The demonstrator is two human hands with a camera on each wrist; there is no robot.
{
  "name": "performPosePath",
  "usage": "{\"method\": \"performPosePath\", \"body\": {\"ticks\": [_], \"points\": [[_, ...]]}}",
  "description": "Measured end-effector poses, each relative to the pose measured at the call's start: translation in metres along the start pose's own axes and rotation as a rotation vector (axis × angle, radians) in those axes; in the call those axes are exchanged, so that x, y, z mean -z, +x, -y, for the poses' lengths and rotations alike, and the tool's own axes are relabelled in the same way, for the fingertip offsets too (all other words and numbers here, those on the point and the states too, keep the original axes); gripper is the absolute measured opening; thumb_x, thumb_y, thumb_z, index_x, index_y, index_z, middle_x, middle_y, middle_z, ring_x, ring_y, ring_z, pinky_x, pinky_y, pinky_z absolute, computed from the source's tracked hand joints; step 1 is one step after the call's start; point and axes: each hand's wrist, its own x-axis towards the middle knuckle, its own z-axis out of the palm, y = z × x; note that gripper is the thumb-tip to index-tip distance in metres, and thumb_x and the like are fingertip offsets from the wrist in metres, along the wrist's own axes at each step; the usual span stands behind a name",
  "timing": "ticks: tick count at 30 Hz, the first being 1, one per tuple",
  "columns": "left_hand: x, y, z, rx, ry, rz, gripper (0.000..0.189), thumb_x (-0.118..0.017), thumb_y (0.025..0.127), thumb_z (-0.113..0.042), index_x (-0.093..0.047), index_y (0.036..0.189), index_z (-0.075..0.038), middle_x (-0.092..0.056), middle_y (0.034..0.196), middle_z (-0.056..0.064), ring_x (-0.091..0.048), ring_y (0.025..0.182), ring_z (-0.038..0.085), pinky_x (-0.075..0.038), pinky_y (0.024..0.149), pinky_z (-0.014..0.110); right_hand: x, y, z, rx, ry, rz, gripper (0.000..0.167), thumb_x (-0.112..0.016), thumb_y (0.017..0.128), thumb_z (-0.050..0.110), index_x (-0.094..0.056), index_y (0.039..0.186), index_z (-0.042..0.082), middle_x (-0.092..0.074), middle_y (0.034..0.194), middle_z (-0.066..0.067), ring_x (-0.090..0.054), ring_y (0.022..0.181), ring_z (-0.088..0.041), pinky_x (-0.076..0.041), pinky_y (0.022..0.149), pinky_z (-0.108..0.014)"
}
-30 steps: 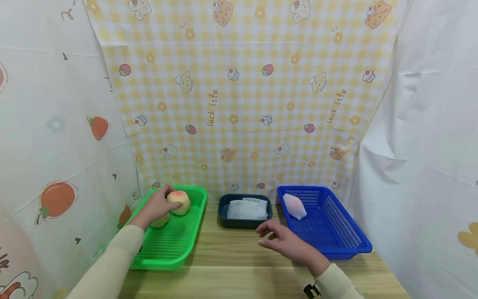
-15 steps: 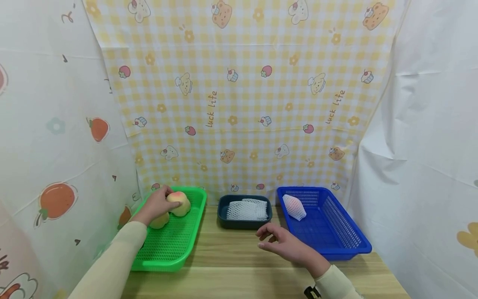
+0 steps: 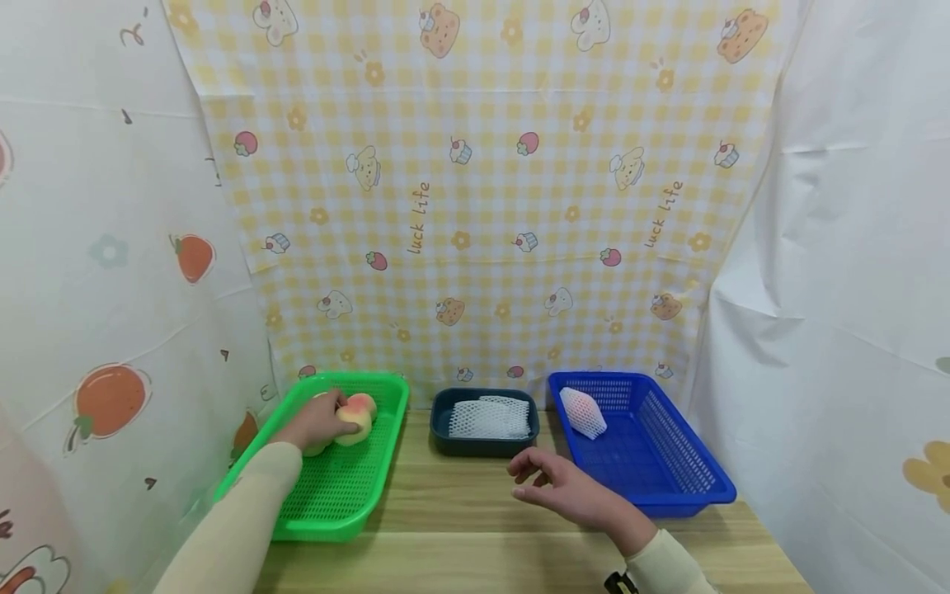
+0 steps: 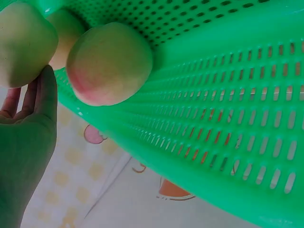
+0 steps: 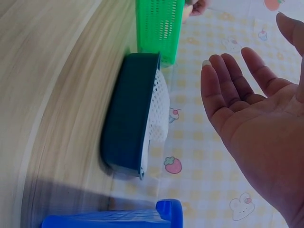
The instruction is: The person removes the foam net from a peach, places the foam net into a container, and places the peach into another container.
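Observation:
My left hand [image 3: 317, 422] grips a yellow peach [image 3: 353, 427] over the green basket [image 3: 326, 495], thumb on its near side. Behind it shows a second peach [image 3: 363, 403] with a pink top, and a third peach [image 3: 315, 450] peeks out under the hand. From the left wrist, the held peach fills the upper left corner, and a pink-tinged peach [image 4: 110, 64] rests against the basket wall [image 4: 213, 109]. My right hand [image 3: 567, 488] hovers over the table in front of the dark tray, fingers loosely bent and holding nothing; its palm [image 5: 261, 137] shows in the right wrist view.
A dark teal tray [image 3: 482, 447] with white foam fruit nets [image 3: 490, 418] stands at the back middle. On the right, a blue basket [image 3: 646, 462] holds one peach in a foam net [image 3: 583, 412]. A checked cloth [image 3: 475, 206] hangs behind the wooden table [image 3: 445, 528].
The left hand has lifted its peach and brought it slightly toward the viewer, uncovering the pink-topped peach behind. The right hand stays in place.

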Motion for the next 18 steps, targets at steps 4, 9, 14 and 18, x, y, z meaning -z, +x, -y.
{"method": "performPosePath", "body": {"ticks": [4,9,14,18], "points": [[-0.008,0.003,0.011,0.002,0.033,0.021,0.056,-0.088,0.094,-0.036,-0.061,0.125,0.002,-0.068,0.106,0.009,-0.061,0.090,0.024,-0.051,0.078,0.045,0.000,-0.001,0.000,-0.002,-0.007,0.001,0.030,-0.068,0.112,0.037,-0.066,0.137,0.021,-0.067,0.131,0.000,-0.065,0.121,-0.029,-0.055,0.101,-0.035],[-0.015,0.004,0.014,-0.014,0.057,0.032,0.055,-0.087,0.093,-0.035,-0.062,0.125,0.002,-0.068,0.104,0.008,-0.061,0.089,0.025,-0.052,0.078,0.047,-0.001,-0.002,-0.001,-0.013,-0.013,0.011,0.029,-0.069,0.112,0.038,-0.067,0.135,0.022,-0.067,0.130,0.001,-0.066,0.118,-0.024,-0.055,0.100,-0.032],[-0.019,0.003,0.010,-0.023,0.079,0.025,0.053,-0.086,0.092,-0.027,-0.063,0.127,0.004,-0.070,0.110,0.009,-0.066,0.095,0.026,-0.055,0.082,0.051,-0.001,-0.001,0.001,-0.013,0.002,0.024,0.026,-0.070,0.111,0.034,-0.067,0.134,0.021,-0.068,0.129,0.000,-0.066,0.117,-0.025,-0.055,0.098,-0.033],[-0.020,0.001,0.005,-0.030,0.110,0.027,0.050,-0.085,0.091,-0.024,-0.064,0.126,0.005,-0.070,0.112,0.013,-0.067,0.098,0.030,-0.056,0.084,0.053,-0.003,-0.002,0.000,-0.009,0.015,0.029,0.025,-0.071,0.111,0.032,-0.068,0.133,0.020,-0.069,0.127,0.000,-0.066,0.116,-0.022,-0.056,0.097,-0.033]]}}
